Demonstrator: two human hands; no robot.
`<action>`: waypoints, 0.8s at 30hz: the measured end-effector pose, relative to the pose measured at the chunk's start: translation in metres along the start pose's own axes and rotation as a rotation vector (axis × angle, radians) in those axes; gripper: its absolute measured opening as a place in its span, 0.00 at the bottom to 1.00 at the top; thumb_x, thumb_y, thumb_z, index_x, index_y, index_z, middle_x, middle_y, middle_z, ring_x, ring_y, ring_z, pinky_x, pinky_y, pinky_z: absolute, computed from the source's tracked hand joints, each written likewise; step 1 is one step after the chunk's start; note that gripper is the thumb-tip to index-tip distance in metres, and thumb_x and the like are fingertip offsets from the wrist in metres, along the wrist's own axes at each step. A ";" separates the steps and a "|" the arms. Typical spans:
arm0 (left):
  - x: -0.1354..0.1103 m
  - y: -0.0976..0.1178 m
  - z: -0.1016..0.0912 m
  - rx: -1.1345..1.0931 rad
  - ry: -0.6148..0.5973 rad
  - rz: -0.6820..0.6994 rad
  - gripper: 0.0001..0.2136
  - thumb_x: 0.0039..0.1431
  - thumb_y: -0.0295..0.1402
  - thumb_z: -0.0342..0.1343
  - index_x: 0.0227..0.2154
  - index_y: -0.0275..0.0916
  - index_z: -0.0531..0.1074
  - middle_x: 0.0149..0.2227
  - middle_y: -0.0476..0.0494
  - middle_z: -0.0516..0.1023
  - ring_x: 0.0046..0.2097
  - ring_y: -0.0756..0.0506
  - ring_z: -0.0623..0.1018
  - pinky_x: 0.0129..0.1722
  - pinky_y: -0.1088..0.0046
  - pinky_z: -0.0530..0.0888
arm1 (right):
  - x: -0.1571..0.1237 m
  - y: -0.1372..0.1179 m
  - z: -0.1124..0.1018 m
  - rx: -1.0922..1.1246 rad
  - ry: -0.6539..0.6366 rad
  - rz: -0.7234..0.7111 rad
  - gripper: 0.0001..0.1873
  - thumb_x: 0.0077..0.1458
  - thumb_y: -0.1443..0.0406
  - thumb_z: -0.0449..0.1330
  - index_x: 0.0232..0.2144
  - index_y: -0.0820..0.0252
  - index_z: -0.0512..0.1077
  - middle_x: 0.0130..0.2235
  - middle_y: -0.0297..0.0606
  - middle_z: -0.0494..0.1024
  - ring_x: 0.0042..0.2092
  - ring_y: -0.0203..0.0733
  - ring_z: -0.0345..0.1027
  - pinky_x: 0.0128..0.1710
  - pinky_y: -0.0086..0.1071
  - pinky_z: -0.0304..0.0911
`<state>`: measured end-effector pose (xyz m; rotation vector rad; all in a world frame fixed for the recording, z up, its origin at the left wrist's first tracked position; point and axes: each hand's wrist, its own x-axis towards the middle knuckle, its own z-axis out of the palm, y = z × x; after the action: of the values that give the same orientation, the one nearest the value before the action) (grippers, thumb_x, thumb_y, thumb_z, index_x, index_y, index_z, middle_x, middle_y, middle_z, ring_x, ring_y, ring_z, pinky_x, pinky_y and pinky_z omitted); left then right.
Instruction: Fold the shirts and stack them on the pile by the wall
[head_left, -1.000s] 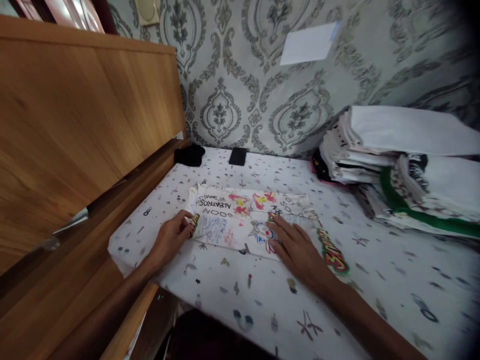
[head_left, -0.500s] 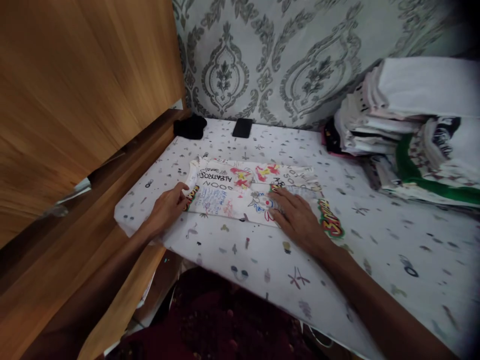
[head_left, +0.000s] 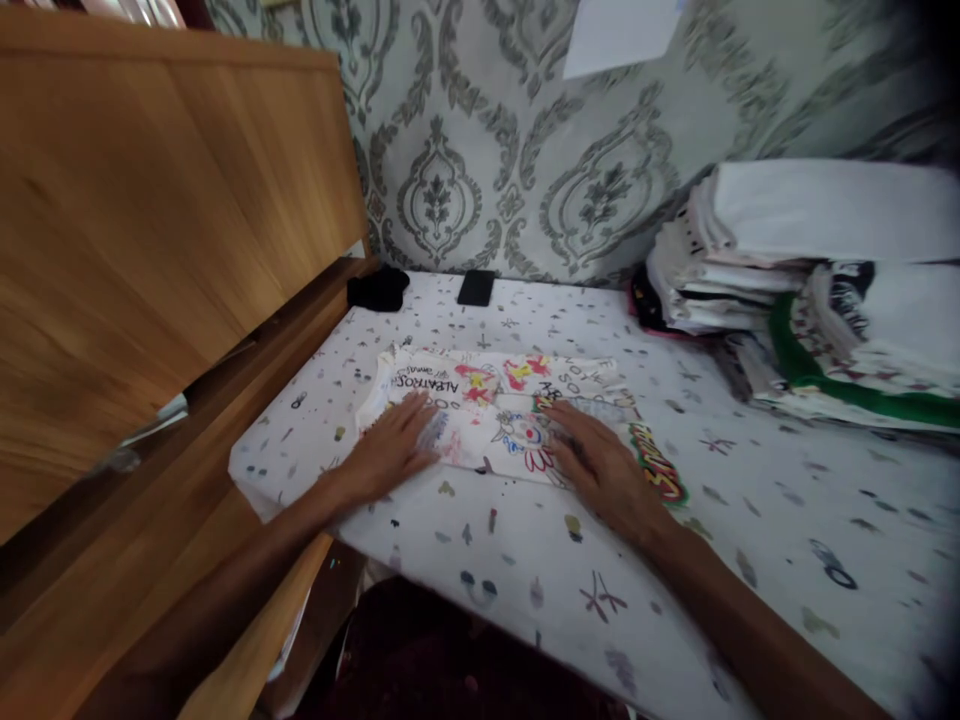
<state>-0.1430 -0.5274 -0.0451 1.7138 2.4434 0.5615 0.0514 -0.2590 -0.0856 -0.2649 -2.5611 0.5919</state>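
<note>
A white folded garment (head_left: pixel 480 425), printed with words and colourful drawings, lies flat on the patterned table cover (head_left: pixel 525 560). My left hand (head_left: pixel 394 450) rests palm down on its left part, fingers stretched out and holding nothing. On the right part of the cloth lies my right hand (head_left: pixel 600 460), also flat with fingers extended. Between the two hands a clown-like face drawing shows. Beyond my right hand a bright red, yellow and green print sits at the cloth's right edge. Each hand hides a bit of the fabric under it.
A tall stack of folded clothes (head_left: pixel 817 290) stands at the back right. Near the wall lie a black cloth item (head_left: pixel 379 289) and a flat dark rectangular object (head_left: pixel 476 288). A wooden panel (head_left: pixel 172 200) rises on the left.
My left hand has left the cloth's left edge and moved right, now flat on top of it. My right hand stays about where it was. The view has tilted up slightly.
</note>
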 end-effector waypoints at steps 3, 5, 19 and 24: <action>-0.010 -0.006 0.011 0.032 -0.059 -0.059 0.29 0.68 0.48 0.47 0.66 0.39 0.57 0.72 0.33 0.51 0.73 0.38 0.49 0.70 0.51 0.53 | 0.000 0.004 -0.002 0.029 0.027 0.006 0.22 0.66 0.56 0.50 0.58 0.53 0.70 0.62 0.44 0.72 0.63 0.52 0.64 0.63 0.53 0.62; -0.009 -0.013 0.004 0.003 -0.050 -0.073 0.27 0.69 0.48 0.46 0.65 0.41 0.59 0.71 0.34 0.55 0.72 0.39 0.54 0.69 0.53 0.57 | -0.001 0.006 -0.005 0.053 0.038 0.014 0.22 0.66 0.56 0.50 0.58 0.52 0.70 0.61 0.44 0.72 0.62 0.52 0.66 0.62 0.53 0.63; 0.092 -0.100 -0.021 0.184 -0.089 -0.315 0.30 0.67 0.47 0.40 0.66 0.33 0.57 0.71 0.30 0.53 0.72 0.36 0.53 0.68 0.49 0.53 | -0.001 0.009 -0.014 0.063 0.060 0.086 0.20 0.64 0.62 0.52 0.55 0.54 0.74 0.58 0.46 0.75 0.61 0.50 0.68 0.61 0.54 0.63; 0.086 -0.110 -0.020 0.265 -0.075 -0.327 0.34 0.66 0.49 0.37 0.66 0.28 0.57 0.70 0.27 0.56 0.71 0.34 0.56 0.66 0.50 0.58 | -0.001 0.000 -0.032 0.136 0.117 0.157 0.19 0.63 0.65 0.51 0.53 0.54 0.74 0.58 0.43 0.75 0.60 0.47 0.68 0.61 0.49 0.64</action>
<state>-0.2776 -0.4858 -0.0553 1.3329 2.7594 0.1389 0.0683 -0.2478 -0.0612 -0.4432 -2.3902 0.7811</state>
